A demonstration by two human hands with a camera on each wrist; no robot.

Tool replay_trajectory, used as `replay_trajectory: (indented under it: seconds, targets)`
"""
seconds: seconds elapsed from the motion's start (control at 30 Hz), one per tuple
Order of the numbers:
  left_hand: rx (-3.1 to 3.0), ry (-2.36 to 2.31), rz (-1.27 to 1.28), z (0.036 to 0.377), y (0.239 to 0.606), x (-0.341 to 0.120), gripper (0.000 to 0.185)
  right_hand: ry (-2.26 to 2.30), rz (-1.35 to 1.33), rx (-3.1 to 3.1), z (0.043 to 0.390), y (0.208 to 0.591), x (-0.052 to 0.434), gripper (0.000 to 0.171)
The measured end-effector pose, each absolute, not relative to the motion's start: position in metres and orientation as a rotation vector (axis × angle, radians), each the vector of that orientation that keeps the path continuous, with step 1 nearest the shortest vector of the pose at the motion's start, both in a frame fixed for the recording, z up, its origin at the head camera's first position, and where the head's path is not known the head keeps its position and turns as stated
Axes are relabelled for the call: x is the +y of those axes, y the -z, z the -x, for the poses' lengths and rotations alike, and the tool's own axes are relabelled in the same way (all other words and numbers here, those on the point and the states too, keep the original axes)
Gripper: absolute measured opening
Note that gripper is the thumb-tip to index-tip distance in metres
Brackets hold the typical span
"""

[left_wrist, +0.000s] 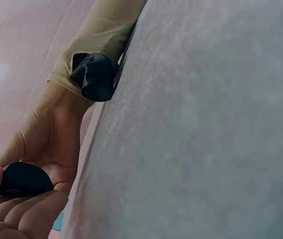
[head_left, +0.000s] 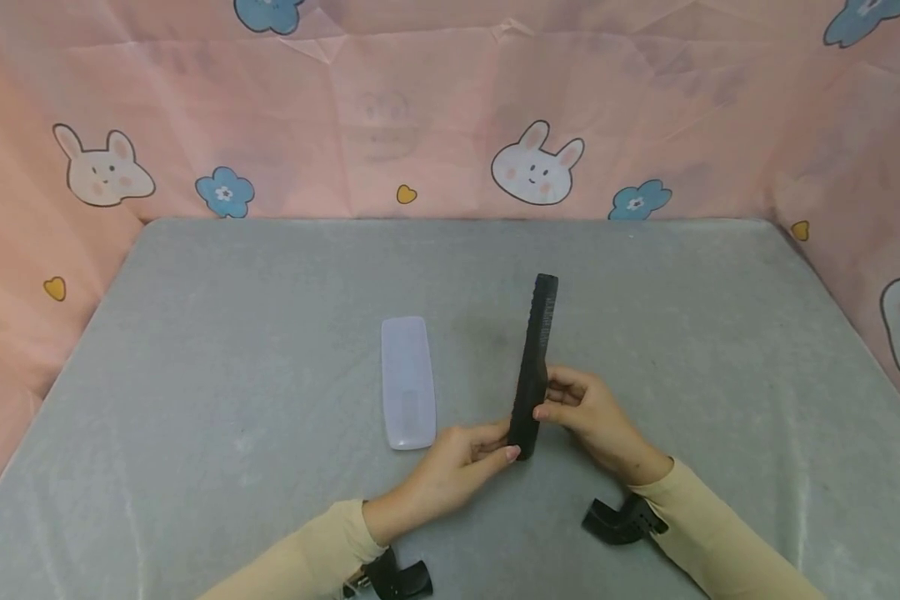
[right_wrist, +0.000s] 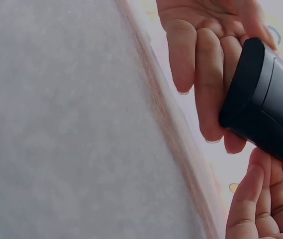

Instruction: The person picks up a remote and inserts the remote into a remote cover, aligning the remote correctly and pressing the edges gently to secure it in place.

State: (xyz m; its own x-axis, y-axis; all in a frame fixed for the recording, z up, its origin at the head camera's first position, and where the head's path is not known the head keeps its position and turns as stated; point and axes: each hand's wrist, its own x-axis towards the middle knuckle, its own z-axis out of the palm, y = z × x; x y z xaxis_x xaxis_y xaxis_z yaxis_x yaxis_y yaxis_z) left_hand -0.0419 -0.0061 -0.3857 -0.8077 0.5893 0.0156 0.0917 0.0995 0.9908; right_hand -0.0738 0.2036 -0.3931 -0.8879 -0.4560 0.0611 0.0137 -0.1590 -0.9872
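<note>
Long, slim black plastic remote control (head_left: pixel 534 367) held on edge above the grey felt-covered tabletop (head_left: pixel 232 350), lower end gripped between both hands, upper end angled away from the grip toward the far side of the table; left hand (head_left: pixel 457 471) pinching the lowest end, thumb and forefinger curled onto its near corner; right hand (head_left: pixel 592 417) closed round the body just above that, fingers wrapped on the right side and thumb pressed on the near face; hands almost touching at the lower end.

Seen from the left wrist, rounded black end of the remote (left_wrist: pixel 24 179) lying in the right palm, left fingertips (left_wrist: pixel 27 216) curled beneath it; seen from the right wrist, blunt black end (right_wrist: pixel 260 99) backed by straight left fingers (right_wrist: pixel 201 74), right fingers (right_wrist: pixel 260 199) curled just below.

Translucent white silicone sleeve, flat and rounded at the corners (head_left: pixel 407 382), lying on the tabletop just left of the grip, apart from both hands, long axis roughly parallel to the remote; black wrist-mounted camera brackets at each beige cuff, one behind the left wrist (head_left: pixel 397 577), one behind the right wrist (head_left: pixel 622 521); pink fabric backdrop printed with white rabbits, blue flowers and yellow hearts (head_left: pixel 450 108) standing round the table beyond the grip.
</note>
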Motion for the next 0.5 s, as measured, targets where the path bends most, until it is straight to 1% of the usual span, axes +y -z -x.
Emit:
replay_trajectory:
  seconds: [0.33, 0.5]
  targets:
    - [1.718, -1.915, -0.476, 0.0417, 0.3867, -0.0047, 0.034, 2.101, 0.447, 1.875, 0.0736, 0.3944, 0.2019, 0.023]
    - [1.630, -1.955, -0.431, 0.0421, 0.3865, -0.0054, 0.035, 2.094, 0.441, 1.875, 0.0740, 0.3952, 0.2019, 0.024]
